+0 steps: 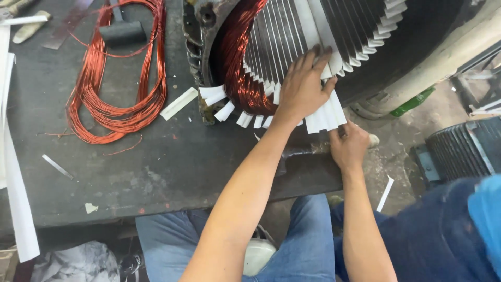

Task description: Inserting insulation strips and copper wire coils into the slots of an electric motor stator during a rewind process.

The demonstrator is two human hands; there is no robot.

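A large motor stator (365, 31) lies on the dark workbench (172, 167), its slots lined with white insulating paper strips (326, 112) that stick out at the near end. A copper winding (240, 68) fills the slots on the left side. My left hand (305, 86) lies flat on the strips inside the bore, fingers spread and pressing on them. Just below it, my right hand (348, 146) has its fingers curled on the lower ends of the protruding strips at the bench edge.
A loose hank of copper wire (115, 78) and a mallet (122, 31) lie at the back left. A short paper strip (179, 103) and a metal sliver (57, 166) rest on the bench. A finned motor housing (464, 149) and a green bottle (412, 102) stand at the right.
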